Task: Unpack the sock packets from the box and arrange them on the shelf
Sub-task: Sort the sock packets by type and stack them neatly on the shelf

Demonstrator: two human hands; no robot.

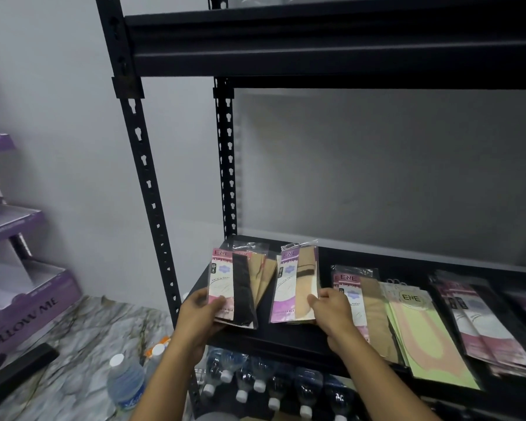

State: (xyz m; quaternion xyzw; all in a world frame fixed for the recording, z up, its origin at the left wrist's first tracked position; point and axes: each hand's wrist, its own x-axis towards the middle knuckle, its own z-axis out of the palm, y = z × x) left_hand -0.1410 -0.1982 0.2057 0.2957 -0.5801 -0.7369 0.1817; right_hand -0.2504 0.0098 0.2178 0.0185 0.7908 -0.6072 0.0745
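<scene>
My left hand (199,311) grips a fanned bunch of sock packets (237,287), pink-labelled with a black sock in front and tan ones behind, over the left end of the black shelf (286,335). My right hand (331,308) pinches a purple-labelled packet with a beige sock (295,284) just to the right. More packets lie flat on the shelf: a pink one with a tan sock (362,299), a pale green stack (428,332) and a pink stack (492,326). The box is not in view.
A black metal upright (152,196) stands left of my hands, with an upper shelf beam (331,47) overhead. Water bottles (271,387) fill the level below, and one bottle (125,384) stands on the marble floor. Purple display boxes (22,287) sit at far left.
</scene>
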